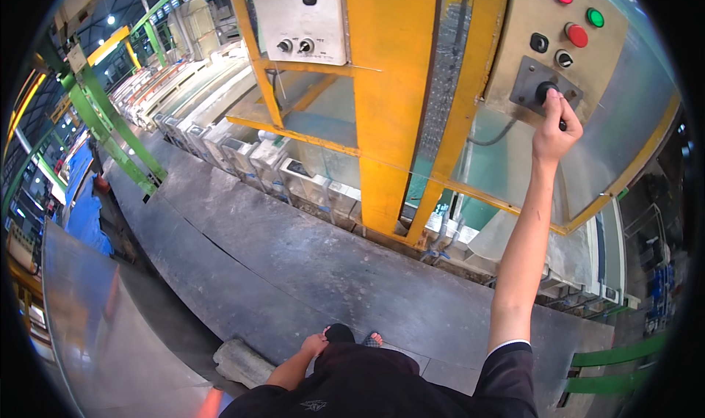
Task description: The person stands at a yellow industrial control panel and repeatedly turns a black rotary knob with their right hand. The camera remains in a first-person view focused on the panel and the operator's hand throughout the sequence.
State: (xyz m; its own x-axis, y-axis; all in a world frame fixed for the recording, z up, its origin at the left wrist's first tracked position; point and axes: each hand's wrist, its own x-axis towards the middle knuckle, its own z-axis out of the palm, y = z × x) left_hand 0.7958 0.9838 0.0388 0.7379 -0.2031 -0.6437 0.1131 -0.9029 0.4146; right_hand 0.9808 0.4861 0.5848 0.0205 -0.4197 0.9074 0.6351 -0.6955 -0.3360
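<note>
My right hand (557,128) reaches up to a beige control panel (507,73) at the upper right. Its fingers are closed round a black joystick knob (545,91), which stands on a grey mounting plate (523,88). A small black part shows beside the wrist side of the hand. Above it are red push buttons (576,35), a green button (595,17) and a black rotary switch (563,58). Low in front of my body, my left hand (316,344) has its fingers curled; what they hold, if anything, is hidden.
A yellow steel frame (389,88) carries a second, pale switch box (301,22). Behind it stand tanks of greenish liquid (477,154). A grey walkway (279,249) runs along them. Green posts (110,124) rise at left, green rails (617,366) at lower right.
</note>
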